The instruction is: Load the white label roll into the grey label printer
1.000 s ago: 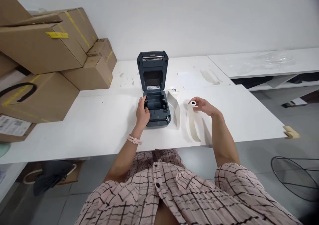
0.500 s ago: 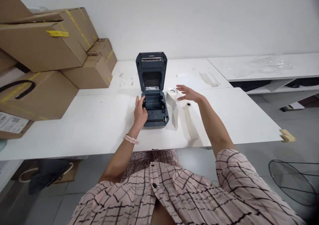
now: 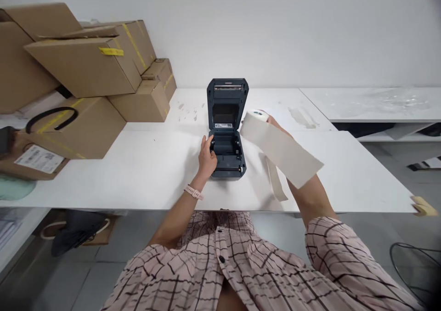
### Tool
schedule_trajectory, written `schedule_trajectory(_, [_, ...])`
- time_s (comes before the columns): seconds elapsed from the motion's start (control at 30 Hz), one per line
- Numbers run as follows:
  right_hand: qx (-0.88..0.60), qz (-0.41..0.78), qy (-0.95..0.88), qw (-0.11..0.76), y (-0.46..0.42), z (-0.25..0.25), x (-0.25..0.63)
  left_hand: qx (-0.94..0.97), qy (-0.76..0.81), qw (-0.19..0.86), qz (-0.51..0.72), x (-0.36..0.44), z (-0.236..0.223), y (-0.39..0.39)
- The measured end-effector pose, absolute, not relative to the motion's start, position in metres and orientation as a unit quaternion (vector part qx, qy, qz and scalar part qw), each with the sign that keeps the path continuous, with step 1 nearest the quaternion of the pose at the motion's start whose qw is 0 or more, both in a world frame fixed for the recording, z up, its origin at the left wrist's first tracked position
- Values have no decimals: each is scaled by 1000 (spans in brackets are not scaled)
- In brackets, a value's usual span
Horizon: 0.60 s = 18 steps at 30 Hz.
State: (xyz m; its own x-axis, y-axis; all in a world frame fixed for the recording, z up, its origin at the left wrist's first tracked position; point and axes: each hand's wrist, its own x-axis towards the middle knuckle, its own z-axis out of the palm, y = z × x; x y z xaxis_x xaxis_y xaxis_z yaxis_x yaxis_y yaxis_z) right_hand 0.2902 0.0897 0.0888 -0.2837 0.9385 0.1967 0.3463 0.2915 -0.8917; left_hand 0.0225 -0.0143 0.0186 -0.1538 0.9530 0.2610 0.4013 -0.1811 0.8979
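Note:
A dark grey label printer point(image 3: 225, 132) stands on the white table point(image 3: 138, 173) with its lid swung up and its paper bay showing. My left hand point(image 3: 206, 160) grips the printer's left side, fingers curled on its edge. My right hand point(image 3: 274, 121) is lifted just right of the printer and holds a white label roll point(image 3: 257, 116); its wide loose strip point(image 3: 282, 150) hangs over my forearm and hides most of the hand. A narrower white paper strip point(image 3: 275, 182) lies on the table under that arm.
Stacked cardboard boxes point(image 3: 86, 67) fill the table's left and back left. A second white bench point(image 3: 372, 102) adjoins on the right. A crumpled tan scrap point(image 3: 422, 206) sits at the table's right corner. A dark bag point(image 3: 77, 230) lies on the floor below.
My right hand set down the narrow strip with its small core, reached left to the roll beside the printer and lifted it, its strip trailing. My left hand stayed on the printer.

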Motion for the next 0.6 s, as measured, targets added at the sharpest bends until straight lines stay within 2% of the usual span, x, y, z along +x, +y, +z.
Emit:
schedule_trajectory(0.07, [-410,360,-782,302,80,108,264,586,574,278,500,23,18,-14])
schedule_trajectory(0.2, [-371,254,-891,60,76,124,204,572,572,283,515,25,17,-14])
schedule_trajectory(0.27, [-374,212,-903,-9,81,119,183,567,575,288,516,25,17,-14])
schedule_trajectory(0.43, [-374,182,-906,-80,100,99,167,563,575,293,516,25,19,-15])
schedule_trajectory(0.6, [-362,204,-907,-65,106,85,173,562,569,293,525,25,17,-14])
